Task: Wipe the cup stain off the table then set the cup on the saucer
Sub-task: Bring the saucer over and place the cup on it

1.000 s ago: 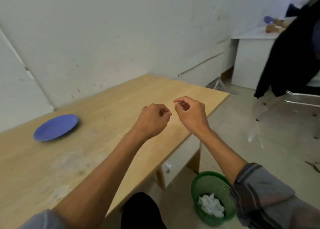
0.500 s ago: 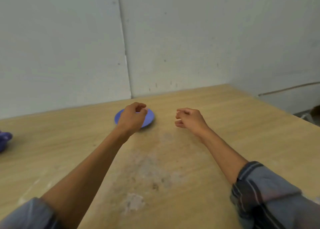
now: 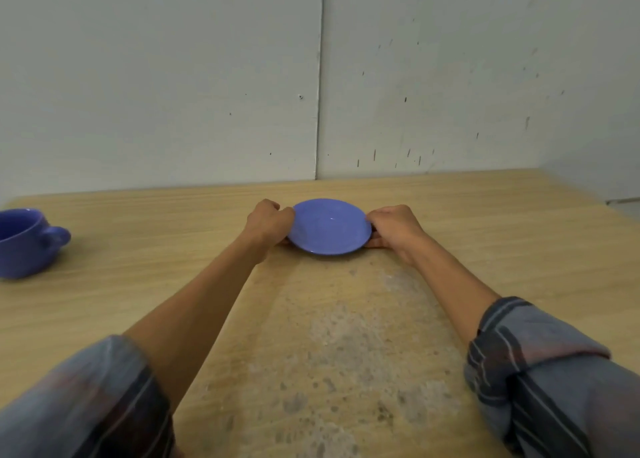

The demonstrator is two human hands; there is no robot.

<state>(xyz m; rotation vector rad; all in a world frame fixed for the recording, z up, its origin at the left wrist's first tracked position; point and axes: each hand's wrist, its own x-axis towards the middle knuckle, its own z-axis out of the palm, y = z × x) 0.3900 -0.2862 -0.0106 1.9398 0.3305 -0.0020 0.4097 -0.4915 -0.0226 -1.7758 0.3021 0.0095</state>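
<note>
A blue saucer point(image 3: 329, 226) sits near the far middle of the wooden table point(image 3: 502, 235). My left hand point(image 3: 268, 223) grips its left rim and my right hand point(image 3: 393, 227) grips its right rim, fingers tucked under the edge. A blue cup point(image 3: 26, 241) with its handle pointing right stands upright at the far left edge of the view, apart from both hands. A pale, worn, blotchy patch point(image 3: 346, 353) spreads over the tabletop between my forearms, in front of the saucer.
A grey panelled wall point(image 3: 311, 76) rises directly behind the table's far edge. The table's right edge point(image 3: 588, 197) falls away at the upper right. My rolled-up sleeves fill the lower corners.
My view swung left from the bin and floor back onto the table. Both hands reached forward from loose fists and took hold of the saucer's two sides. The cup came into view.
</note>
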